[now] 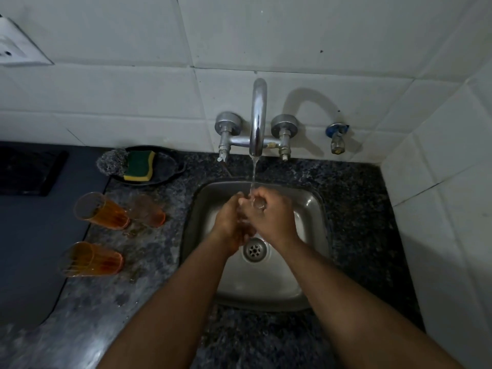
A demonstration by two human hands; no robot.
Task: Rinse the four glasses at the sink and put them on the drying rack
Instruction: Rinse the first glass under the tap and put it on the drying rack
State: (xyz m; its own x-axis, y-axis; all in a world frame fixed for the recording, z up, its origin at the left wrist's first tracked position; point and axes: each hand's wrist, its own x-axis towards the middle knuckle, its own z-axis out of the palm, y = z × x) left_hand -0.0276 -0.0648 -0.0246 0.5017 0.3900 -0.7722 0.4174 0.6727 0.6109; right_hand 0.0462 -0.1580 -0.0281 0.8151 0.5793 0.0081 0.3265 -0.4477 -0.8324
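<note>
Over the sink, both hands meet under the running tap: right hand curled around a clear glass, mouth facing up toward the stream, axis roughly upright; left hand cupped against it, grip unclear. Three amber glasses stand upright on the counter at left.

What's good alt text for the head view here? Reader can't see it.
Two hands, left hand and right hand, hold a clear glass under the running tap over a steel sink. Three amber glasses stand on the dark counter to the left, near a sponge in a dish.
</note>
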